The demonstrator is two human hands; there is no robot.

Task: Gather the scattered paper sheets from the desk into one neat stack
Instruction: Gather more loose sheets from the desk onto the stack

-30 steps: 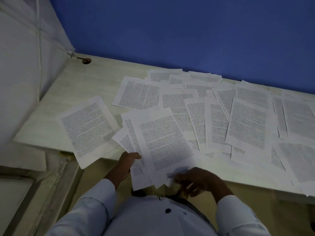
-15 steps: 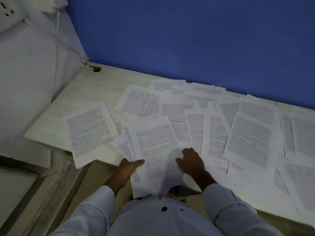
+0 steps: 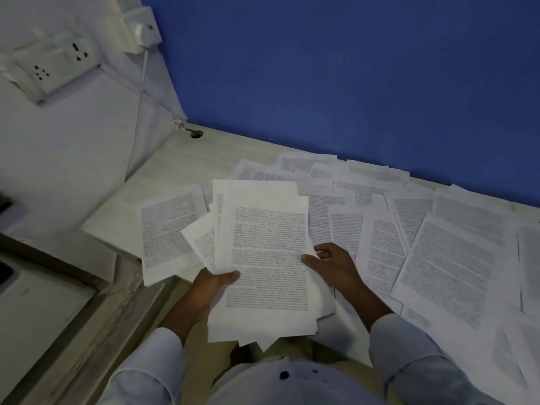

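A flat blue painted wall [image 3: 350, 68] fills the view from twelve to three o'clock. Below it lies a pale wood-grain desk [image 3: 181, 159]. Loose white paper sheets with dense black print [image 3: 450, 258] overlap across the desk from the centre out to four o'clock. One separate printed sheet [image 3: 166, 229] lies at nine o'clock of the centre, hanging over the desk's near edge.

A fanned, uneven bundle of printed sheets [image 3: 268, 258] is held up off the desk at the centre. The left hand [image 3: 210, 287] grips its edge at seven o'clock, thumb on the top page and fingers underneath. The right hand [image 3: 333, 267] pinches the edge at three o'clock, thumb on the page and fingers curled behind it.

A white socket plate [image 3: 55, 65] sits on the pale side wall at ten o'clock. The print on every page is too fine and blurred to read.
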